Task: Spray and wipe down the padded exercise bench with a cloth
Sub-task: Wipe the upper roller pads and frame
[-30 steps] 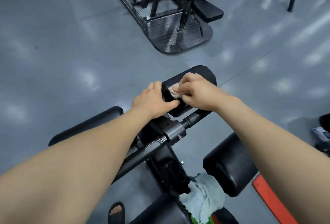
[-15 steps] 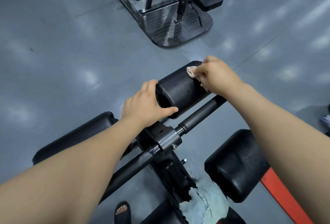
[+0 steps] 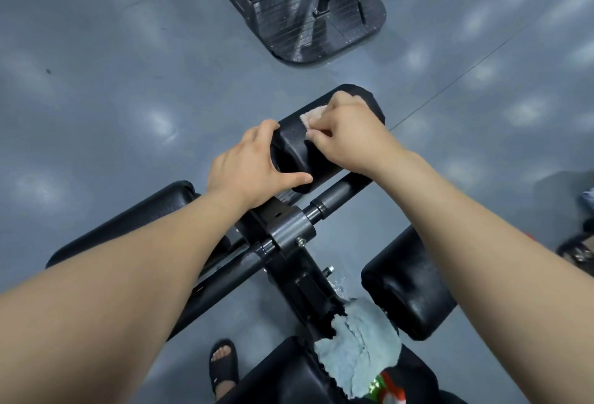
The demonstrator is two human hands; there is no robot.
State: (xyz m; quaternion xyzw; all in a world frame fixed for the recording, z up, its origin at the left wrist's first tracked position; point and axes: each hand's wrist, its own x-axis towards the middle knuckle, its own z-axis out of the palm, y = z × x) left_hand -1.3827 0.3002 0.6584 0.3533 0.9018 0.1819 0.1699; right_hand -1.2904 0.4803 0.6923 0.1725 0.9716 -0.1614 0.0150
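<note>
Nearest the camera, the padded seat of the bench [image 3: 283,374] is seen at the bottom edge. A blue-grey towel [image 3: 360,336] is draped over it; a green, red and white object [image 3: 387,389] is tucked beside the towel and cut off by the frame, so it cannot be told whether it is the sprayer. A sandalled foot [image 3: 224,365] is planted on the grey floor [image 3: 112,82] just left of the seat.

Further out, a lower right roller pad [image 3: 408,284] and a lower left roller pad [image 3: 128,220] are carried either side of a metal clamp [image 3: 291,231].

Beyond the clamp, the upper roller pad [image 3: 291,143] is gripped at its near end by the left hand [image 3: 254,168], fingers wrapped over the top and thumb stretched along the near face. The pinkish cloth [image 3: 313,114] is bunched under the curled fingers of the right hand [image 3: 350,136] and pressed on the pad's top, about midway along.

The wiping step is judged to be in hand, with this pad only partly covered; faint specks, perhaps droplets, are seen on the lower right roller pad, which looks unwiped. For the next move, the cloth would need to be drawn along the pad's length and round its curve, while the pad is steadied against rolling.

Farthest off, another machine [image 3: 318,27] with a ribbed footplate is stood on the floor.
</note>
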